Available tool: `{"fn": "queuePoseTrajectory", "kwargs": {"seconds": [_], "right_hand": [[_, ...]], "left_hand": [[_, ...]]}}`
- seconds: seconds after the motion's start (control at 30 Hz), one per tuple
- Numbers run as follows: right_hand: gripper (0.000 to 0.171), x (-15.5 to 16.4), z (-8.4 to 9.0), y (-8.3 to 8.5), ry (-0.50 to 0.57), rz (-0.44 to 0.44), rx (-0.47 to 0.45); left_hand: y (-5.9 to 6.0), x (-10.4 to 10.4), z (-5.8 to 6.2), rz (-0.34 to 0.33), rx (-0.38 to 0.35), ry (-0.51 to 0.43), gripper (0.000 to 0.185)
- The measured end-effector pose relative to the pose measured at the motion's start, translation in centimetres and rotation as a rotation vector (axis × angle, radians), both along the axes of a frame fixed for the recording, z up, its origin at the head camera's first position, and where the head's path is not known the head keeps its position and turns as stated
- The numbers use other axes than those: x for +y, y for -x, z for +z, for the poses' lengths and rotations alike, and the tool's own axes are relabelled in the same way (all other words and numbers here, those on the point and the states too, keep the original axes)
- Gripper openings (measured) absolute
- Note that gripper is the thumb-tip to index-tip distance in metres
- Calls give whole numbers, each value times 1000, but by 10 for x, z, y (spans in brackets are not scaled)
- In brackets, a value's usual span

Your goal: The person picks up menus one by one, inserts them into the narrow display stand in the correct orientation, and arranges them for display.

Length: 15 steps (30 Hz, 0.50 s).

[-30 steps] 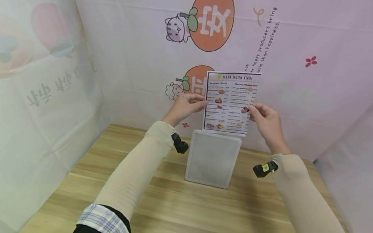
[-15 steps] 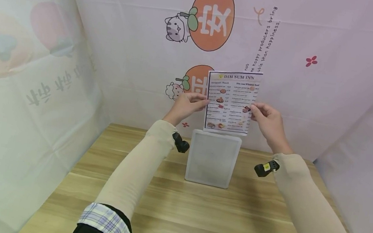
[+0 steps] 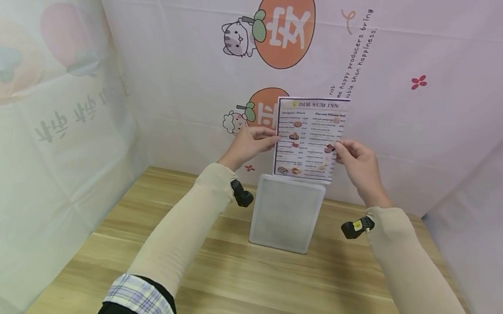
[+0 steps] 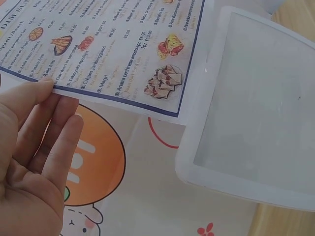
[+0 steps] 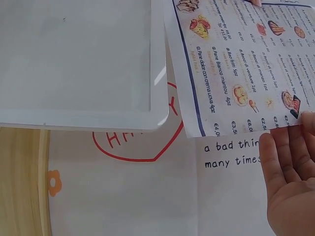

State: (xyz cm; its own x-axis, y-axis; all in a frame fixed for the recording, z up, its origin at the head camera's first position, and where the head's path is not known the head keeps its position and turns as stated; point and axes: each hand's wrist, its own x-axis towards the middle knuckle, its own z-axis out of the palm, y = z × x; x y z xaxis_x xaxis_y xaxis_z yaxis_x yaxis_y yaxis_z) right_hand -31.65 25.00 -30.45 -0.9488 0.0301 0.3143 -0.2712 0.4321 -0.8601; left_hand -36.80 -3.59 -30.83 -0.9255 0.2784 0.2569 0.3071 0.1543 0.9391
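Note:
A printed menu sheet [image 3: 309, 138] headed DIM SUM INN is held upright in the air, in front of the back cloth wall. My left hand [image 3: 249, 143] pinches its left edge and my right hand [image 3: 358, 162] pinches its right edge. The left wrist view shows the menu [image 4: 108, 49] with my fingers [image 4: 54, 132] behind its edge. In the right wrist view my fingers [image 5: 290, 162] hold the menu [image 5: 241, 64] at its side. Just below the sheet a translucent white frame [image 3: 287, 215] stands on the wooden table [image 3: 264, 284], also seen as the frame [image 4: 256, 108] and the frame [image 5: 78, 59].
Cloth walls printed with orange cartoon fruit [image 3: 286, 25] close in the table at the back and on both sides. Small black cameras sit on my left wrist [image 3: 241, 193] and right wrist [image 3: 356, 227].
The menu has shifted a little to the left and slightly down between my two hands. The frame on the table has not moved.

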Motion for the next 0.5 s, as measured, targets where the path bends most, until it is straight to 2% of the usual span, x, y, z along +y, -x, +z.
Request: {"fn": "queuePoseTrajectory", "kwargs": {"seconds": [0.27, 0.5], "right_hand": [[47, -5, -2, 3, 19, 10, -2], [46, -9, -4, 4, 26, 28, 3]], "left_hand": [[4, -5, -6, -10, 15, -10, 32], [2, -9, -8, 16, 7, 14, 32]]}}
